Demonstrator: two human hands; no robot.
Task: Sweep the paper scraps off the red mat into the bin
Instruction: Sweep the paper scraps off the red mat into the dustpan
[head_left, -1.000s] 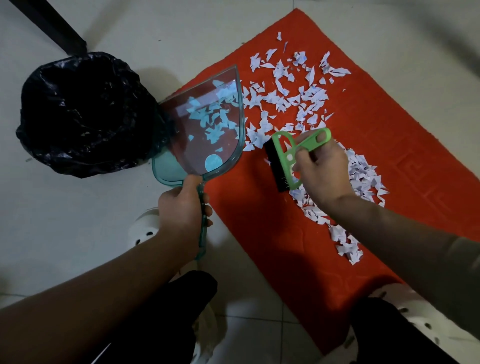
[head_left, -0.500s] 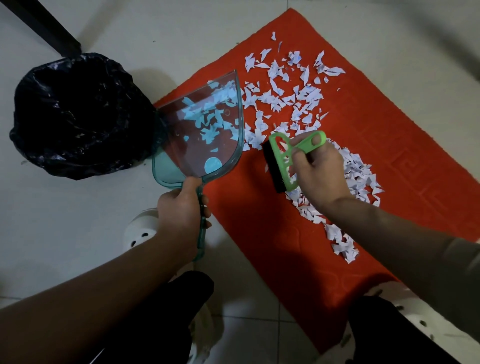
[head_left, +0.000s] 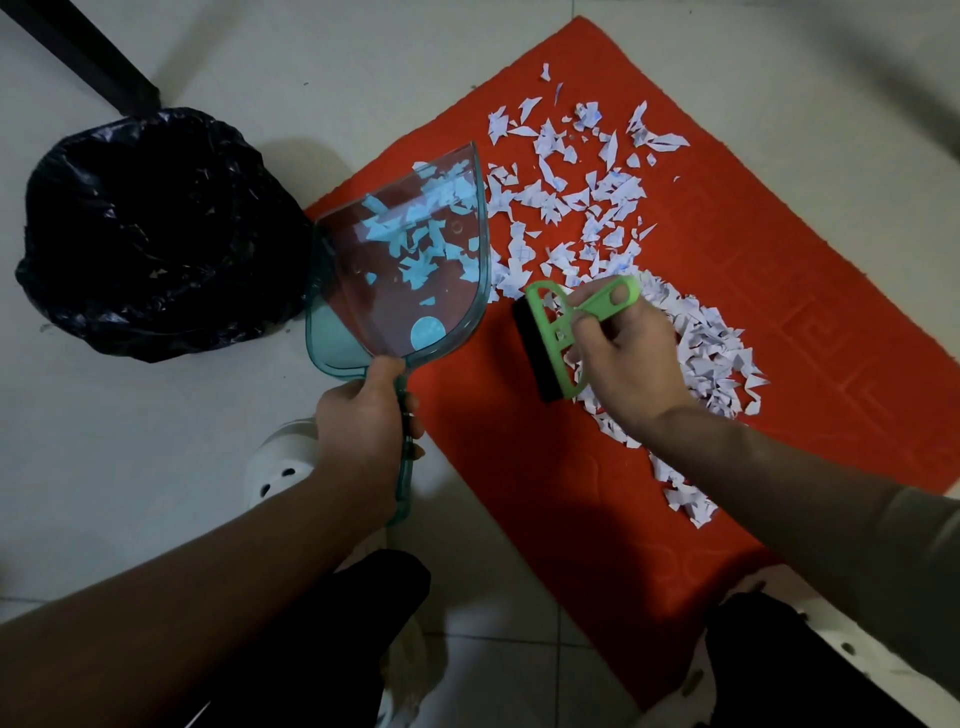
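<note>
The left hand (head_left: 363, 421) is clamped round the handle of the clear teal dustpan (head_left: 441, 332), just off the left edge of the red mat (head_left: 545, 493). The pan lies half over that edge, and its far left side touches or overlaps the black-lined bin (head_left: 156, 234) standing on the floor (head_left: 156, 441). It sits where it was half a second ago. Scraps show pale blue through its plastic; whether they lie in it or under it cannot be told.

The right hand (head_left: 628, 364) grips the green brush (head_left: 553, 332) by its looped handle, with the fingers curled round it. The brush has slid a little towards the near left since the earlier frame, and its black bristles are down on bare mat just right of the pan.

The paper scraps (head_left: 571, 192) are spread over the mat's far half beyond the brush. A denser band trails under the right hand towards the near right edge. Their spread is much as before.

A white shoe (head_left: 280, 467) shows under the left wrist.
</note>
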